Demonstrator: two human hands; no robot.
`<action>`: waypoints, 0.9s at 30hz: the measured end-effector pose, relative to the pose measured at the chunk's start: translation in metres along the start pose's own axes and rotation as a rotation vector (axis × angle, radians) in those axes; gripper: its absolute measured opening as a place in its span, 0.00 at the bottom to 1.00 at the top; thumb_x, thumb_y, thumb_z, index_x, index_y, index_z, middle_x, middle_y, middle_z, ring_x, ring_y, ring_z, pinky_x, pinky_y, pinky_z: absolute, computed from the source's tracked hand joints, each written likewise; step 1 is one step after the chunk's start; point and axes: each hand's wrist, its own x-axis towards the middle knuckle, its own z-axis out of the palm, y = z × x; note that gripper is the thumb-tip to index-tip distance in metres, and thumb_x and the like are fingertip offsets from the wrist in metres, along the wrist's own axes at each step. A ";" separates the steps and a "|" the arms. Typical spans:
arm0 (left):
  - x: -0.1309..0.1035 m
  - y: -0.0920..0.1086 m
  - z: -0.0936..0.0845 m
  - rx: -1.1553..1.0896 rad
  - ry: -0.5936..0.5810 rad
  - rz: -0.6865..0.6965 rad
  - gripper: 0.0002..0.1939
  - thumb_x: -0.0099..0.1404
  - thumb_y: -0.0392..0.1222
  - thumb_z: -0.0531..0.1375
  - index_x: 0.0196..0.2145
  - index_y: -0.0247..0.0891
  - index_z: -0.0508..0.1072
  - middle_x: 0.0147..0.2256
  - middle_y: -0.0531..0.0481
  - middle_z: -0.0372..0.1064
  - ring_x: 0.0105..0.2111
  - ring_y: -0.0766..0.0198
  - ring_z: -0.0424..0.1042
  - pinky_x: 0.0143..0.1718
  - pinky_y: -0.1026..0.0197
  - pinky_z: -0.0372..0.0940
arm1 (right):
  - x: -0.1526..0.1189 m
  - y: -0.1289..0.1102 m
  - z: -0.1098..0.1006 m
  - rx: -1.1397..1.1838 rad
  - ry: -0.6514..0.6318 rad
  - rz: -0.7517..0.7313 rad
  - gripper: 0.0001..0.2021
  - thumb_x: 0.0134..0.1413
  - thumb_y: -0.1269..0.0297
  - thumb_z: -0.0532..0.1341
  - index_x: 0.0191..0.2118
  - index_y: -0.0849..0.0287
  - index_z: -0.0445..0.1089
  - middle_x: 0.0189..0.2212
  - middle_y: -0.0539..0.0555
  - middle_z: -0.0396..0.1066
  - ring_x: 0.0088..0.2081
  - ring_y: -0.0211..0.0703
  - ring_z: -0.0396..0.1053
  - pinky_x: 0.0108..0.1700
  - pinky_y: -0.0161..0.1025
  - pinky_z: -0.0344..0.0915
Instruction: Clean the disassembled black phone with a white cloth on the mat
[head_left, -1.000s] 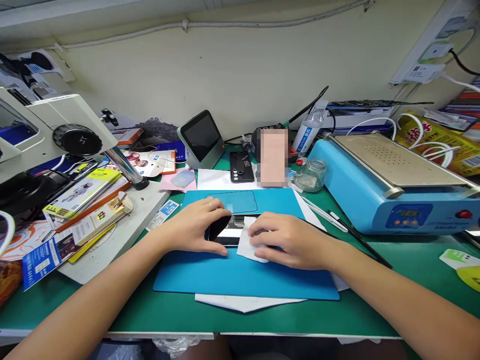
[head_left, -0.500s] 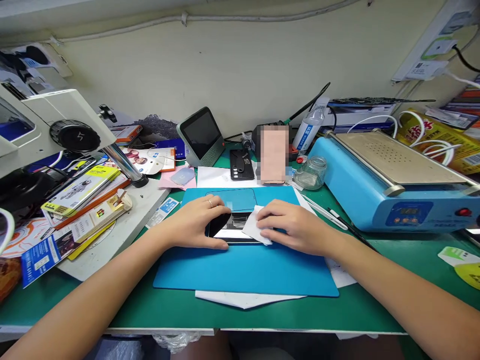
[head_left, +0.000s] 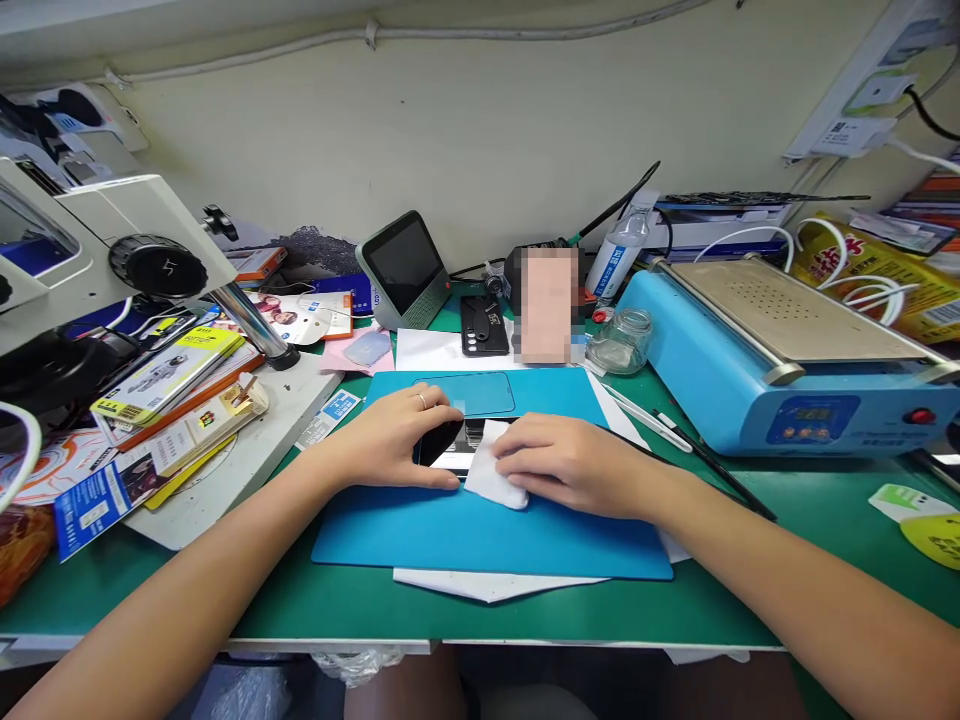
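A dark glossy smartphone (head_left: pixel 441 447) lies sideways on the blue mat (head_left: pixel 480 535), its surface mirroring bright and dark shapes. My left hand (head_left: pixel 394 435), with a ring on one finger, spans its left end, fingers at the far edge and thumb at the near one. In the fingers of my right hand (head_left: pixel 559 462) is a white wipe (head_left: pixel 495 470), pressed on the phone and hanging past its near edge. The phone's right end is hidden under that hand. Just beyond lies a clear screen protector (head_left: pixel 472 394) with a dark outline.
A blue heating machine (head_left: pixel 780 390) with a metal plate stands at right, a glass jar (head_left: pixel 621 345) beside it. White tweezers (head_left: pixel 652 420) lie right of the mat. Behind are a black phone case (head_left: pixel 484 325) and a display (head_left: pixel 405 265). A microscope (head_left: pixel 157 260) and boxes crowd the left.
My right hand has moved the wipe slightly left and toward me, so it now reaches over the phone's near edge. My left hand keeps its hold. The view has shifted slightly.
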 end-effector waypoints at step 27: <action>0.001 -0.001 -0.001 -0.018 -0.020 -0.010 0.38 0.61 0.67 0.63 0.58 0.37 0.69 0.49 0.41 0.69 0.48 0.49 0.69 0.48 0.51 0.66 | -0.001 0.006 0.001 0.060 0.007 0.030 0.10 0.69 0.66 0.57 0.46 0.59 0.76 0.48 0.58 0.76 0.48 0.47 0.72 0.46 0.44 0.72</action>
